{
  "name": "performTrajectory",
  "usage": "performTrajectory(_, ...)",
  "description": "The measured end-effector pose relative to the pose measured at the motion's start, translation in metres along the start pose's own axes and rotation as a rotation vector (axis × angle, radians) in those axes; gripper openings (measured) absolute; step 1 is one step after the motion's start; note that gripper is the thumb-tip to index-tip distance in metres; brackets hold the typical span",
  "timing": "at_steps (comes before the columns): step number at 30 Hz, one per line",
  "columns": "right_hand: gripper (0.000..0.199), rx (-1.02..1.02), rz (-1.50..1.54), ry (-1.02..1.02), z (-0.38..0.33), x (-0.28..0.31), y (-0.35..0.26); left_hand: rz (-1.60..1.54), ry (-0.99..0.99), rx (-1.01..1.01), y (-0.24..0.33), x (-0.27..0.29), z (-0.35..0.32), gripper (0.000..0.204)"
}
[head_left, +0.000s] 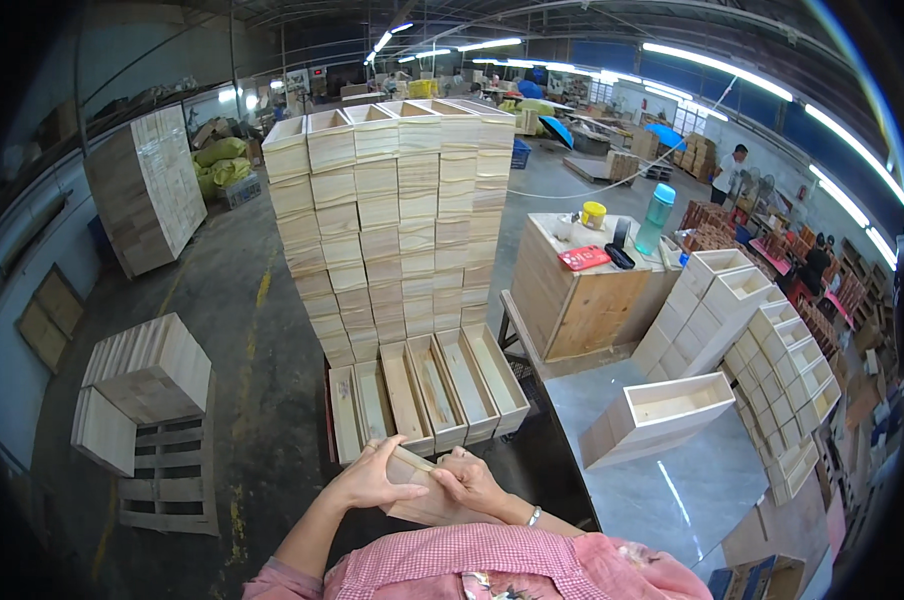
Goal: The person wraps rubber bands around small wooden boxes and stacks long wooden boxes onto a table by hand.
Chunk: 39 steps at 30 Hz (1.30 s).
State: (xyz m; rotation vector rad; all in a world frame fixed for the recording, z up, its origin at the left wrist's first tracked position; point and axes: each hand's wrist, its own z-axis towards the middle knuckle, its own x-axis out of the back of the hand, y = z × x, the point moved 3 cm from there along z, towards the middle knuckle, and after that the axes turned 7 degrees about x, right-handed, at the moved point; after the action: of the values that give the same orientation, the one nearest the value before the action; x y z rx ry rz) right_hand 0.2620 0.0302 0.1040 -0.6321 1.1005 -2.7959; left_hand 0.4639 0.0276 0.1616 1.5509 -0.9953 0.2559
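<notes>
I hold a small open wooden box (419, 487) in front of my chest with both hands. My left hand (368, 476) grips its left end, and my right hand (469, 482) grips its right side; a bracelet sits on that wrist. Just beyond my hands a low row of the same wooden boxes (427, 390) stands on a pallet. Behind the row rises a tall stack of boxes (392, 220), several columns wide.
To my right a grey metal table (662, 480) bears one open wooden box (662, 412). More boxes are stepped up at the right (762, 340). A wooden crate (582, 285) carries a bottle and small items. A pallet with wood panels (147, 400) lies to the left. People work far right.
</notes>
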Motion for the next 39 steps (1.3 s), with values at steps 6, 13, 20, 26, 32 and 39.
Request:
performTrajectory(6, 0.019, 0.007, -0.47, 0.208, -0.006, -0.008, 0.008, 0.099, -0.072, 0.244, -0.017, -0.022, 0.028, 0.106)
performTrajectory(13, 0.035, -0.297, -0.448, 0.338, 0.002, 0.035, 0.037, 0.187, -0.179, -0.089, 0.036, -0.033, 0.007, 0.116)
performTrajectory(20, 0.042, -0.658, -0.372, 0.094, -0.029, 0.086, 0.077, 0.149, -0.157, -0.292, 0.04, -0.01, -0.008, 0.099)
performTrajectory(26, 0.04, -0.23, -0.23, 0.067, 0.056, 0.108, -0.009, 0.308, -0.282, -0.42, 0.08, -0.057, 0.025, 0.091)
performTrajectory(32, 0.031, -0.27, -0.316, 0.333, -0.045, 0.193, -0.046, 0.111, 0.03, -0.32, 0.049, 0.006, 0.042, 0.072)
performTrajectory(39, 0.04, -0.98, -0.364, 0.772, -0.27, 0.224, -0.039, -0.076, 0.414, -0.338, 0.103, 0.026, 0.053, 0.067)
